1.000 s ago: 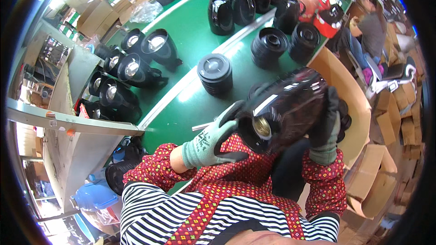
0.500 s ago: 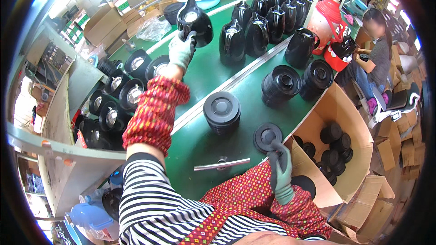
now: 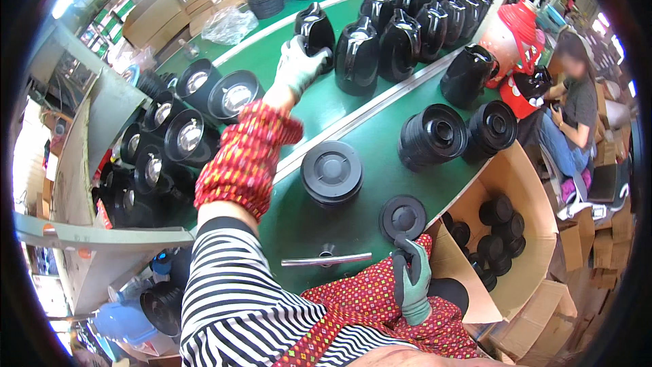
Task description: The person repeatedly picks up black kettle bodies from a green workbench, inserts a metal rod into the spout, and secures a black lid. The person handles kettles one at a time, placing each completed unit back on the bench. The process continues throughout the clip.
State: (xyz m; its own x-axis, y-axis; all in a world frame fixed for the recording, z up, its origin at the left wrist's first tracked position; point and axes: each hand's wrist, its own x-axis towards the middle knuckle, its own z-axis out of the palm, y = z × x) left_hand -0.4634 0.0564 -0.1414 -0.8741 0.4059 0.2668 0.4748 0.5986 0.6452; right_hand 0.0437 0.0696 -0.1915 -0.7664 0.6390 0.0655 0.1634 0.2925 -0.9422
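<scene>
My left hand [image 3: 297, 68], in a pale glove, is closed on the lower part of a glossy black jug [image 3: 314, 30]; it hides part of the jug. The jug is upright by the front of a group of similar black jugs [image 3: 356, 58] on the green table. My right hand [image 3: 414, 282], in a green glove with a dark palm, is near my body with loosely bent fingers and nothing visible in it. Its fingertips are by the near edge of a round black lid [image 3: 402, 219]. A stack of black lids [image 3: 331, 171] stands between my hands.
Open black vessels with shiny insides [image 3: 185, 136] crowd the left. Two stacks of black rings [image 3: 435, 136] stand right of centre. A metal bar [image 3: 327, 259] lies near me. At right are a cardboard box [image 3: 533, 231] of black parts, a red-topped flask [image 3: 513, 34] and a seated person [image 3: 577, 109].
My left hand has moved right with the jug, from in front of the blue basin to beside the other jugs. The right hand has drawn back slightly from the round lid, its fingers more bent.
</scene>
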